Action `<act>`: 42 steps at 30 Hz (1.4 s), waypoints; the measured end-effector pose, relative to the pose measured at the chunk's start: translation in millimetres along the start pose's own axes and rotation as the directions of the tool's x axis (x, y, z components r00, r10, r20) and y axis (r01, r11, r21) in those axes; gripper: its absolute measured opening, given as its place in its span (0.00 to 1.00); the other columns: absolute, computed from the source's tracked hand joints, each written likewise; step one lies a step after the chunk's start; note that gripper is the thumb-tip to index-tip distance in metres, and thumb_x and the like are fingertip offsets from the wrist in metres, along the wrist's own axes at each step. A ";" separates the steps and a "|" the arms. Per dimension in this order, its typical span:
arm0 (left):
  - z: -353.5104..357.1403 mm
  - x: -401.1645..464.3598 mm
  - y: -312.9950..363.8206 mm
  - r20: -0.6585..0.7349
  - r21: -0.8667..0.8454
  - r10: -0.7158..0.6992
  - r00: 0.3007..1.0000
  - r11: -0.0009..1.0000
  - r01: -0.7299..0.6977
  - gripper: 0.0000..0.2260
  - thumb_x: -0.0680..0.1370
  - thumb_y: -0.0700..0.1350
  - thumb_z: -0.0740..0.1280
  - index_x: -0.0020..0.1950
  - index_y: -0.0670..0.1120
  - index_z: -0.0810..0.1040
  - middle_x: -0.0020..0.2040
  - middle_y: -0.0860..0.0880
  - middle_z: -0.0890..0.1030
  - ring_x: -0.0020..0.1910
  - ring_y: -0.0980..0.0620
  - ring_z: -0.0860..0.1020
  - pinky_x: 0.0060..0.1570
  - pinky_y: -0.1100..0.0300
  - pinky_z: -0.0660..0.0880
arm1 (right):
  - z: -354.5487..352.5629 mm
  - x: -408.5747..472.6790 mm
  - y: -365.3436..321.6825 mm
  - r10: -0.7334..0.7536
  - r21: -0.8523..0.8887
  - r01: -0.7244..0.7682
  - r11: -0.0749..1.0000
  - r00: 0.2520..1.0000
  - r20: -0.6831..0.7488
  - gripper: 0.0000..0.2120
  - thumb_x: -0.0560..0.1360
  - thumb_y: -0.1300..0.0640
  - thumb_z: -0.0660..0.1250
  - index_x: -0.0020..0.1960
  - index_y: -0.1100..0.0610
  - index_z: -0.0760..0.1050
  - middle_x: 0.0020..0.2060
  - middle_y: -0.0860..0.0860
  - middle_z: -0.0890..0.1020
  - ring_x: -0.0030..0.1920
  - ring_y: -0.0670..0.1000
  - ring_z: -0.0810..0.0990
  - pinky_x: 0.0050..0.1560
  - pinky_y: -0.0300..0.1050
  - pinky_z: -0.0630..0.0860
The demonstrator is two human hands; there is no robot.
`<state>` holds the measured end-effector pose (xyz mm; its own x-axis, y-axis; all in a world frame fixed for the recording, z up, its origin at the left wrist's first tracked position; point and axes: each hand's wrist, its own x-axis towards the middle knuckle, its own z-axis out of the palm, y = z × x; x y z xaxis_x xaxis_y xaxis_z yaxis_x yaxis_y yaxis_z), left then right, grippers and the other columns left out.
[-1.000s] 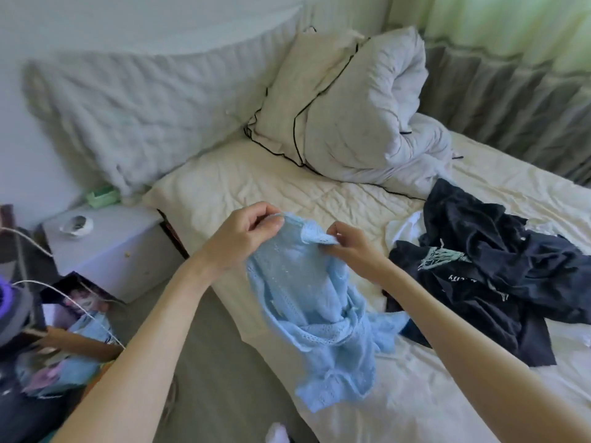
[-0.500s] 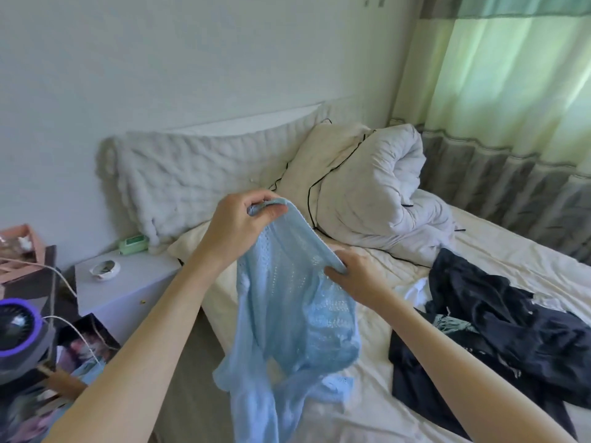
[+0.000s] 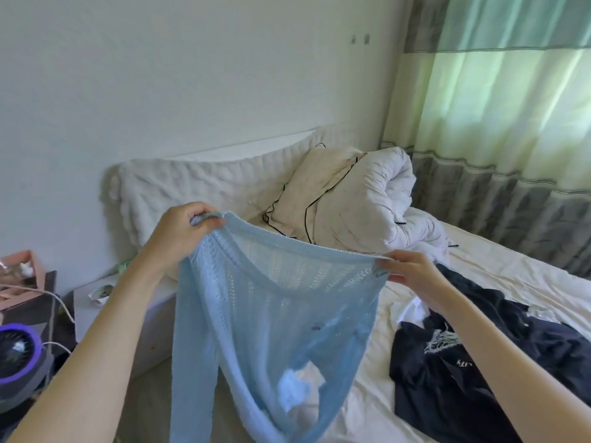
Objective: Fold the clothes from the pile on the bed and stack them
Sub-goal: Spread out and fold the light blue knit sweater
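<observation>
A light blue open-knit sweater (image 3: 265, 321) hangs spread out in the air over the near edge of the bed (image 3: 499, 270). My left hand (image 3: 182, 235) pinches its top left corner at the shoulder. My right hand (image 3: 412, 273) pinches the top right corner, so the neckline is stretched between them. The body and a sleeve dangle down out of the frame. A pile of dark navy clothes (image 3: 479, 372) with a bit of white cloth lies on the sheet to the right, under my right forearm.
A rolled white duvet (image 3: 393, 199) and pillows (image 3: 198, 187) sit at the bed's head against the wall. Left of the bed stand a white nightstand (image 3: 92, 302), a purple-rimmed fan (image 3: 16, 356) and a pink box (image 3: 19, 270). Curtains (image 3: 511, 123) hang at right.
My hands have moved apart and up, pulling the bunched sweater open so it hangs wide by its shoulders. My view has tilted upward toward the wall.
</observation>
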<state>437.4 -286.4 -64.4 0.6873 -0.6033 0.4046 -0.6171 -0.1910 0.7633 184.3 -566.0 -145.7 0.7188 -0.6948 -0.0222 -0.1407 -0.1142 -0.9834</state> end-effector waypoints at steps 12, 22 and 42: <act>-5.6 16.6 -33.8 -0.082 0.024 -0.067 0.994 0.997 0.069 0.07 0.75 0.49 0.68 0.38 0.53 0.77 0.34 0.55 0.80 0.34 0.58 0.76 0.37 0.61 0.70 | -26.2 -11.7 -62.1 -0.233 0.161 0.246 0.956 0.968 -0.099 0.12 0.74 0.54 0.67 0.42 0.65 0.75 0.32 0.53 0.77 0.34 0.49 0.76 0.36 0.40 0.74; 33.2 -22.3 -61.9 0.275 0.156 -0.067 0.959 0.987 0.025 0.08 0.77 0.43 0.67 0.38 0.51 0.75 0.35 0.49 0.76 0.34 0.53 0.71 0.39 0.59 0.67 | -46.6 -60.2 15.2 0.032 -0.623 -0.058 0.780 0.998 -0.053 0.06 0.74 0.62 0.69 0.45 0.65 0.79 0.34 0.54 0.77 0.36 0.50 0.73 0.37 0.40 0.68; 45.5 -223.6 2.8 -0.281 0.123 0.054 0.958 0.992 -0.020 0.08 0.74 0.42 0.71 0.51 0.39 0.80 0.42 0.52 0.78 0.41 0.73 0.72 0.43 0.77 0.66 | -81.4 -272.9 32.3 -0.153 0.143 0.176 0.974 0.975 -0.160 0.11 0.63 0.49 0.74 0.45 0.51 0.84 0.39 0.49 0.84 0.41 0.50 0.80 0.43 0.42 0.78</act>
<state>264.6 -187.3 -175.6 0.7328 -0.3705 0.5707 -0.6732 -0.2729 0.6873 -71.9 -437.9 -156.7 0.6133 -0.7740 0.1575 0.0870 -0.1320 -0.9874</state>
